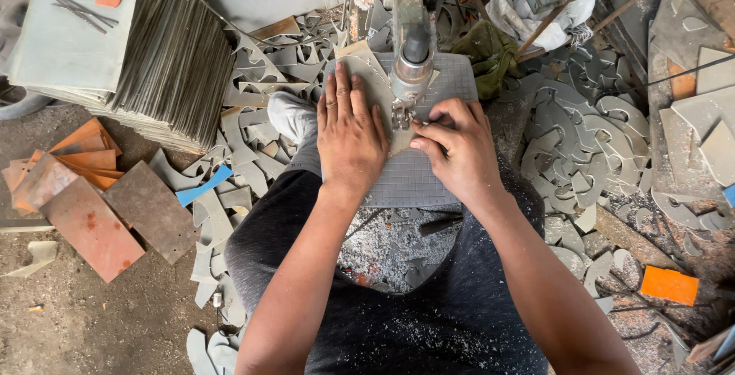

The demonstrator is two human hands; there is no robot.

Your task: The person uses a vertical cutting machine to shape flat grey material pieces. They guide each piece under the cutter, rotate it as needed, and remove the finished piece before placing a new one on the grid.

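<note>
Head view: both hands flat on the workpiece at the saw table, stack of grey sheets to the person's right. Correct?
Not quite. The head view shows the stack of grey sheets on the person's left, not right. The left hand and right hand do press the workpiece on the saw table.

soft even daylight, sharp focus, faint shadows.

A rough cutting workshop: an upright grey metal sawing machine (412,45), heaps of grey curved sheet offcuts (589,145), a stack of thin grey sheets (180,61), rusty orange plates (88,225) and a dusty floor (99,321).
</note>
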